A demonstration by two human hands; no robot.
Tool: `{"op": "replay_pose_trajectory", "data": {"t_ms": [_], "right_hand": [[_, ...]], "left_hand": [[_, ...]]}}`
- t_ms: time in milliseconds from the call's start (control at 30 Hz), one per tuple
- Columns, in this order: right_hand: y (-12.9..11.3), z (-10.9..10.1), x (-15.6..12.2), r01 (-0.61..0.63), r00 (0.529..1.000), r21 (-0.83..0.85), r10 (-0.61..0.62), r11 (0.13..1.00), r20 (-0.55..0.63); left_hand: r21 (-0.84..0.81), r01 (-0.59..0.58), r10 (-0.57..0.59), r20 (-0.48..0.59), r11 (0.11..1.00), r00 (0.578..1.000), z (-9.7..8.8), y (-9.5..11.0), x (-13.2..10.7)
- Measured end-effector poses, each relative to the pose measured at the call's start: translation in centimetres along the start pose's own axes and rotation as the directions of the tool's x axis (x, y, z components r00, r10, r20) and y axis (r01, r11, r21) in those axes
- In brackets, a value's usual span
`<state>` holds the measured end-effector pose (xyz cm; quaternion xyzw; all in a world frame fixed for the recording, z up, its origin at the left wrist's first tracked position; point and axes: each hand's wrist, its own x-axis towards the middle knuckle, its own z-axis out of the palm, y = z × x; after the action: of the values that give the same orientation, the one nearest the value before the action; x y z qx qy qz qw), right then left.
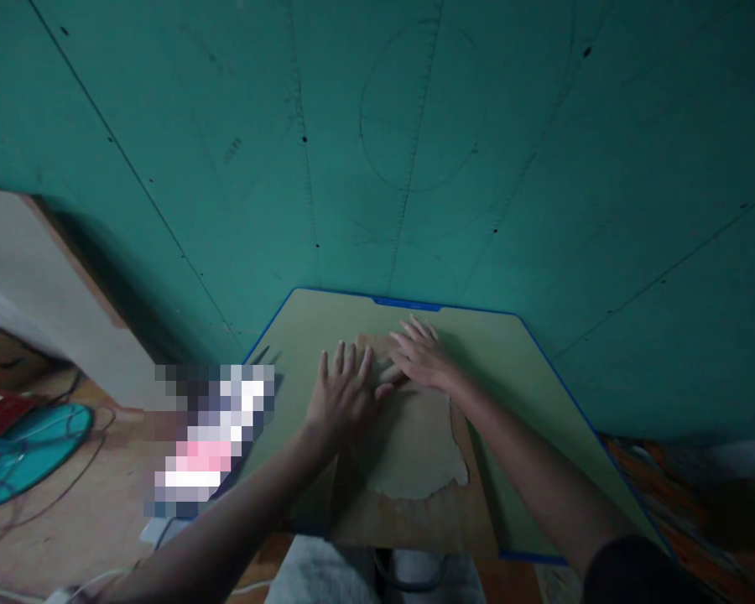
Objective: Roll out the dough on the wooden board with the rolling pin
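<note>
**Dark sleeve [642,579] closest, a ragged pale sheet [408,453] beyond it**

The sleeve sits low on the right, well behind the right fingers; two bare forearms [532,461] run forward from the near edge. Trousered legs [311,570] show below, between the forearms. Next comes a wooden board [415,530], on the near side of the fingers, and on it the sheet, its torn edge towards the wearer and to the right of the left fingers.

The left hand [343,394] is palm down, fingers straight and slightly apart. The right hand [421,356] reaches a little farther, fingers extended and angled left, only narrowly parted. Between them is a pale rounded form [390,369], too dim to identify.

Around the fingers spreads a blue-edged tabletop [516,361]. Left of the left fingers is a pixelated patch [207,453]. Beyond all fingertips stands a green wall [257,193] bearing ruled marks and a drawn circle [361,117].
</note>
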<state>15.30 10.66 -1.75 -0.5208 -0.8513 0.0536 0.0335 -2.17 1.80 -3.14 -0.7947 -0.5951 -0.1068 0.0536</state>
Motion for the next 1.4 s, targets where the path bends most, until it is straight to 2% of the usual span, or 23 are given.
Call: {"op": "replay_pose_trajectory", "data": {"t_ms": [133,267,333,400,467,500,533,567,667,767,933,1033,1100,1200,1300,1400], "right_hand": [[-0.9,-0.3,2.4,0.015,1.0,-0.01,-0.015,1.0,0.016],[-0.9,0.2,2.6,0.027,0.997,0.005,-0.026,1.0,-0.07],[-0.4,0.6,1.6,0.033,0.992,0.047,-0.027,0.998,-0.127],[0.2,1.0,-0.1,0.0,0.975,0.147,0.033,0.989,-0.221],[0.8,1.4,-2.4,-0.041,0.93,0.277,0.138,0.96,-0.339],[1.0,1.6,-3.7,-0.029,0.91,0.308,0.153,0.951,-0.386],[1.0,1.7,-5.1,0.018,0.914,0.299,0.106,0.954,-0.393],[1.0,1.8,-6.5,0.068,0.931,0.278,0.04,0.958,-0.362],[0.1,2.1,-10.2,0.155,0.981,0.227,-0.124,0.961,-0.147],[-1.2,2.2,-12.4,0.165,0.985,0.145,-0.156,0.976,-0.066],[-2.0,0.9,-11.9,0.144,0.989,0.113,-0.138,0.983,-0.059],[-1.7,0.1,-10.2,0.166,0.986,0.14,-0.164,0.976,-0.028],[-1.5,0.0,-8.9,0.236,0.971,0.123,-0.238,0.964,0.0],[-1.4,0.7,-7.5,0.278,0.96,0.071,-0.28,0.958,0.024],[-2.1,1.6,-7.0,0.144,0.99,0.023,-0.144,0.989,0.002],[-3.9,2.2,-7.9,-0.092,0.994,-0.003,0.091,0.996,-0.065]], "left_hand": [[0.022,0.082,-0.083,0.089,0.996,0.993,-0.5,-1.2,1.2],[-0.002,0.113,-0.111,0.131,0.994,0.985,-0.7,-0.4,0.8],[-0.044,0.08,-0.073,0.131,0.996,0.989,-0.3,0.2,0.3],[-0.108,0.052,-0.038,0.127,0.993,0.991,0.2,0.6,0.0],[-0.185,0.074,-0.052,0.118,0.98,0.992,0.6,0.6,-0.2],[-0.229,0.103,-0.078,0.115,0.968,0.99,0.6,0.4,-0.4],[-0.279,0.139,-0.111,0.113,0.95,0.987,0.4,0.1,-0.6],[-0.336,0.177,-0.147,0.113,0.925,0.983,0.0,-0.2,-0.9],[-0.51,0.299,-0.265,0.139,0.807,0.954,-1.6,-1.5,-2.6],[-0.65,0.358,-0.341,0.159,0.671,0.927,-3.0,-2.7,-5.2],[-0.827,0.412,-0.403,0.252,0.382,0.88,-2.9,-4.0,-9.7],[-0.867,0.419,-0.389,0.299,0.272,0.871,-2.3,-4.2,-11.6],[-0.879,0.413,-0.376,0.308,0.239,0.874,-2.3,-4.0,-12.3],[-0.877,0.404,-0.359,0.301,0.259,0.883,-2.9,-3.5,-12.6],[-0.867,0.386,-0.35,0.272,0.314,0.896,-3.6,-3.1,-12.6],[-0.864,0.357,-0.352,0.231,0.355,0.907,-4.1,-3.2,-12.5]]}}
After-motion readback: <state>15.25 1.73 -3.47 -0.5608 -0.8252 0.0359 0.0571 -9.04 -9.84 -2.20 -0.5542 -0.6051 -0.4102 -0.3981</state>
